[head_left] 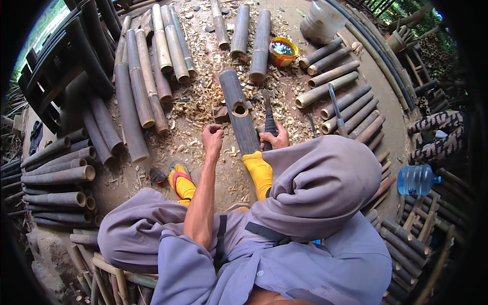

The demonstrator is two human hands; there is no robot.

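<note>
My right hand (275, 138) is wrapped round the dark, ribbed handle of a knife (268, 104), whose blade points away from me. Just left of the knife lies a dark bamboo section (235, 91) with a round hole cut through its wall, the hole's rim pale. My foot in a yellow sock (259, 170) is against its near end. My left hand (212, 138) is raised left of the bamboo, its fingers closed in a pinch; what they hold, if anything, is too small to make out. A small wooden block (220, 114) sits beside the bamboo.
Pale wood shavings (203, 96) cover the ground. Bamboo sections lie in rows to the left (133, 76) and right (351, 109). A yellow-red tub of dark liquid (283, 51) stands ahead. A curved-handled tool (336, 109) leans at right, near a blue water jug (417, 180).
</note>
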